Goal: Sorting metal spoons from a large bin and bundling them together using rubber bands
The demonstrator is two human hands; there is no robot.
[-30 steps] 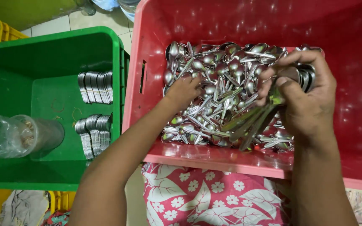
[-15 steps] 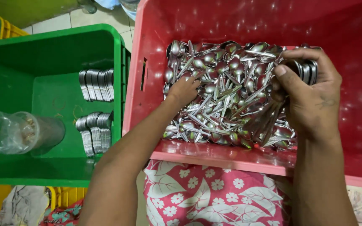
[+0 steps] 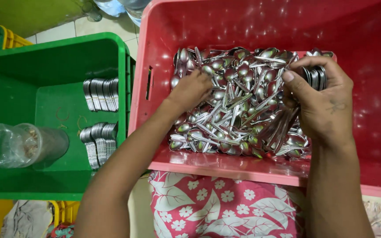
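Loosely heaped, a pile of steel spoons in the near half of the red crate, bowls and handles crossing every way. Clasped in the right hand, at the pile's right edge, a nested stack of spoons, bowls aligned and handles fanning down, probably so the set stays together while more are added. Pressed onto the pile's left part, the left hand, fingers curled into the spoons; whether pinching one cannot be told. Left of the red crate, a green crate with tidy spoon bundles, plus a plastic-wrapped clear jar. Below the crate's near rim, floral cloth.
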